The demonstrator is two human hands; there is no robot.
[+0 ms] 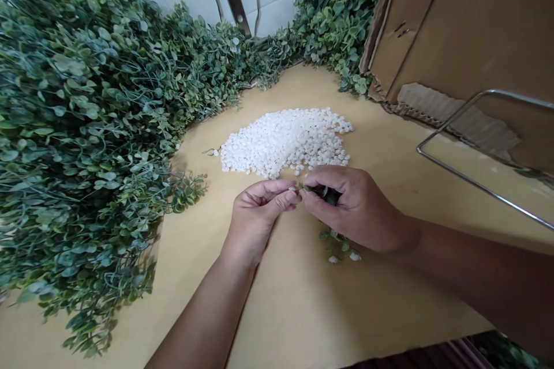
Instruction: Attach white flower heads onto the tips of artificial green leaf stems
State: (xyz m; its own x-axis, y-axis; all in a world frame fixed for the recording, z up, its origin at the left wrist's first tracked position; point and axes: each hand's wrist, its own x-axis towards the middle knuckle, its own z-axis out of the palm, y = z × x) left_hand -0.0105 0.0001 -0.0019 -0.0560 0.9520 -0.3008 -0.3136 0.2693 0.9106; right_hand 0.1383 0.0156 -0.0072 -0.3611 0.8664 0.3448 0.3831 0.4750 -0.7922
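My right hand (pixel 357 204) is closed around an artificial leaf sprig (pixel 340 242), whose lower leaves and two small white flowers hang out below the palm. A stem end pokes out between the right thumb and forefinger. Opposite it, my left hand (pixel 264 204) pinches a small whitish piece (pixel 293 188), which looks like one of the white flowers; the fingers partly hide it. The fingertips of both hands nearly meet. Just beyond them lies a heap of small white plastic flowers (pixel 283 138) on the yellowish board (pixel 277 311).
Bushy artificial greenery (pixel 86 127) fills the left side and runs along the back wall. More greenery (pixel 341 6) stands at the back right beside a cardboard box (pixel 476 29). A bent metal wire frame (pixel 467 176) juts in from the right, above the board.
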